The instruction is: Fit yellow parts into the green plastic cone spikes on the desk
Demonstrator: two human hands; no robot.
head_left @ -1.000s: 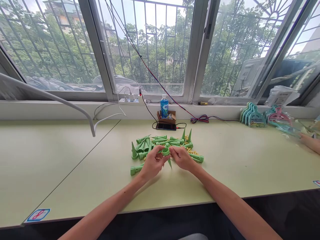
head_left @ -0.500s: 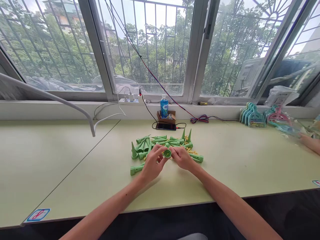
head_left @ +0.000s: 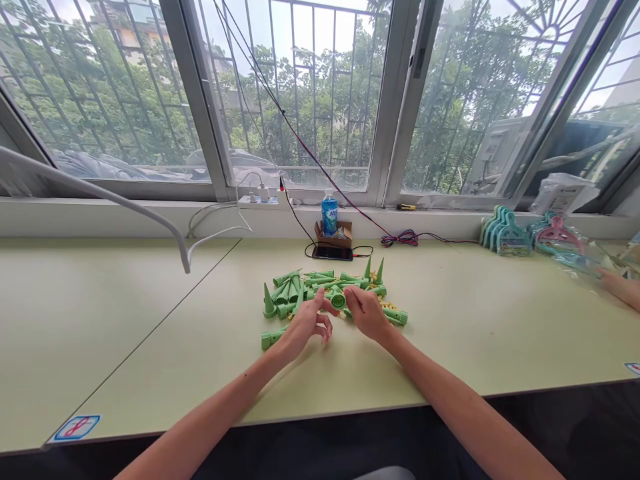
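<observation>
In my right hand (head_left: 367, 313) is a green plastic watering spike (head_left: 339, 301), pinched near its side, with its round hollow end turned towards me. My left hand (head_left: 307, 323) is just left of that end, its fingers apart and curled, holding nothing. Behind both hands lies a loose pile of similar green spikes (head_left: 313, 281), mixed with small yellow pieces (head_left: 387, 305). Some spikes stand point up, such as one at the left (head_left: 269, 303). Another green spike (head_left: 273, 339) lies partly behind my left hand.
A phone (head_left: 332, 253) with a cable lies behind the pile, before a small cardboard box (head_left: 345, 241) and a blue bottle (head_left: 329, 215). Bundled wire (head_left: 400, 238) and packed teal hangers (head_left: 510, 233) are further right. Another person's hand (head_left: 617, 287) shows at the right edge.
My left hand has let go of the spike and moved slightly left, its fingers spreading. My right hand keeps hold, and the spike's hollow end has shifted a little up and right.
</observation>
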